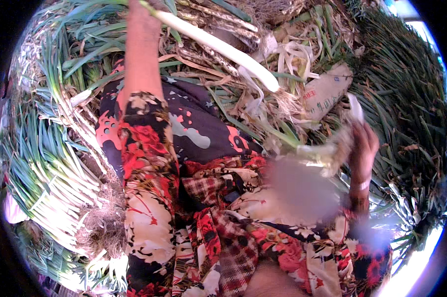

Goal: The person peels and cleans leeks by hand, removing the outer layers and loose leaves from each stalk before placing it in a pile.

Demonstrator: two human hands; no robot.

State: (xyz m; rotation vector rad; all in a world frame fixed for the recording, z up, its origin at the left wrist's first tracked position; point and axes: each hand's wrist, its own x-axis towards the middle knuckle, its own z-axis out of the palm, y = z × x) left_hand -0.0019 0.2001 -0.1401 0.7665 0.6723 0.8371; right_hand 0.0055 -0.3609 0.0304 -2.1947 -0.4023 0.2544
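Observation:
My left forearm (143,54) reaches up to the top edge, where my left hand (143,6) is mostly cut off. A long green onion (218,44) comes from that hand, its peeled white shaft slanting down right to roots (288,101) at the end. On the right, my right hand (364,143) is smeared by motion, with fingers curled. A pale strip of onion peel (355,108) sticks up from its fingers. Beside it, a blurred, whitish-brown piece (322,152) cannot be made out.
Peeled green onions (60,198) lie bundled at left, their roots (102,230) toward me. Loose stalks and dry peelings (223,74) cover the ground ahead, with a printed cardboard piece (327,91) among them. A dense heap of green tops (406,109) rises at right. Patterned cloth (194,119) covers my lap.

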